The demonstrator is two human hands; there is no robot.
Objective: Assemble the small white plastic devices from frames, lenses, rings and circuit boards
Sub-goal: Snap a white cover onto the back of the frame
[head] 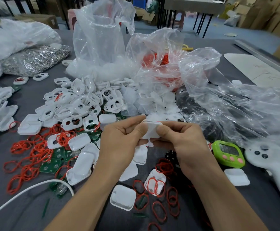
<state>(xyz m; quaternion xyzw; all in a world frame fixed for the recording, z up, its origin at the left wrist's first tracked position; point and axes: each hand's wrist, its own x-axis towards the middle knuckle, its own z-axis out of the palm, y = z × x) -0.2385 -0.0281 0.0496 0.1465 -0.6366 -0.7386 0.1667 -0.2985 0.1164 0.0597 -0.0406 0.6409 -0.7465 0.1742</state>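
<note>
Hands meet at centre frame: left hand (pixel 119 144) and right hand (pixel 182 140) pinch one white device (pixel 150 130) between thumbs and fingers, raised off the surface (pixel 6 189), likely to squeeze its halves together. Red rings (pixel 27 157) and frames (pixel 79 100) lie close at left for easy reach.

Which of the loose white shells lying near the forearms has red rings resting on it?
The white shell between the two forearms; the plain shell beside it carries none.

White device (pixel 151 129) mostly hidden by thumbs (its inside cannot be told).
</note>
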